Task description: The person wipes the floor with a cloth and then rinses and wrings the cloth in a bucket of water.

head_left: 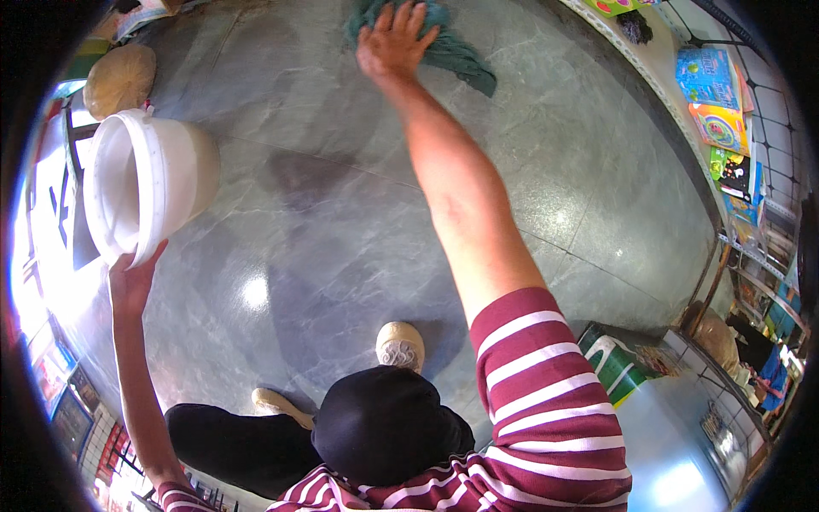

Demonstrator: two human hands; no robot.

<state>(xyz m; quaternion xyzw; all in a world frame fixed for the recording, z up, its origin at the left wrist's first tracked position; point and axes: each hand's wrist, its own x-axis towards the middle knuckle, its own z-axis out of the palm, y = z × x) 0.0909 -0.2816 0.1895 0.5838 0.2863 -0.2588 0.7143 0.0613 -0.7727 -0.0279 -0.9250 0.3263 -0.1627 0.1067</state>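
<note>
My left hand [133, 275] grips the rim of a white plastic bucket [185, 169] at the left, its mouth facing left toward the picture's rim. The inside wall shows, but I cannot tell whether anything lies at the bottom. Far ahead at the top, my right hand [395, 45] lies flat with fingers spread on a dark green cloth [461, 61]. The cloth is bunched under the palm on the grey tiled floor [333, 211], and one end trails to the right. Part of it is cut off by the top edge.
A round tan object [121, 80] sits beyond the bucket. Along the right runs a raised ledge with a wire rack and colourful packages [707, 77]. Near my right side stands a green-and-silver box-like object [665, 409]. My shoes [400, 345] are on the floor below me.
</note>
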